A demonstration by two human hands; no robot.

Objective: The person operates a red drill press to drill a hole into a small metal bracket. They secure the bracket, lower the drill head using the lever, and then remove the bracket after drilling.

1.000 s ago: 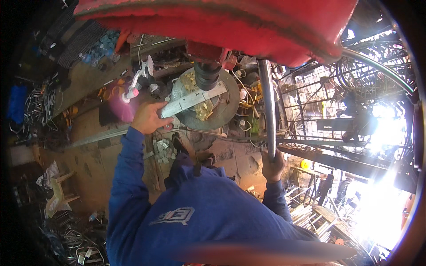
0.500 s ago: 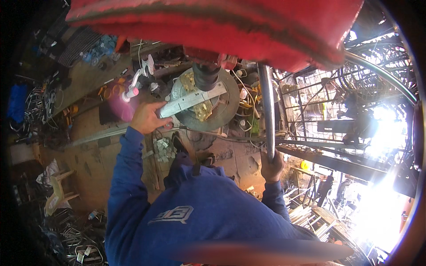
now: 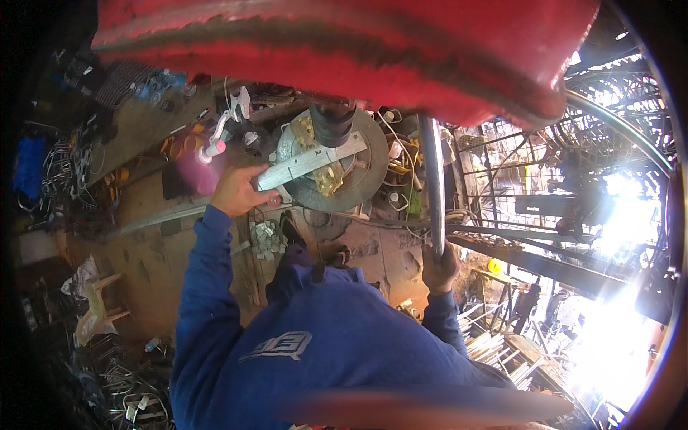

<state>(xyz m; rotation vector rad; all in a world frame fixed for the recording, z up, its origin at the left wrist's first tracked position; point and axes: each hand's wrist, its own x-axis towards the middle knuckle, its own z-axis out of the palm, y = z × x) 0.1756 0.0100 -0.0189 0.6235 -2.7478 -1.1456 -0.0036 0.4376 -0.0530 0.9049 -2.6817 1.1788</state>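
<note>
My left hand [image 3: 239,192] grips the near-left end of a flat metal bar [image 3: 287,170], fingers and thumb on its two edges. Slanting up to the right, the bar rests over a brass-coloured block [image 3: 330,180] on a round metal table [image 3: 371,170]. Right above its far part is the dark chuck [image 3: 332,127] of a red drill press [image 3: 344,57]; the chuck hides whether a bit touches the bar. At the right, my right hand [image 3: 440,268] is wrapped round the lower end of a long shiny lever [image 3: 432,179] that runs down from the press.
A white lamp on a bent arm [image 3: 213,149] stands left of the round table, by a cluttered wooden bench [image 3: 136,136]. Metal scraps [image 3: 266,240] lie on the floor below. Metal grating [image 3: 502,161] and stacked bars line the right side, near bright daylight.
The red press head sits slightly lower in the picture, hiding a little more of the chuck. Both hands, the bar and the lever stay practically where they were.
</note>
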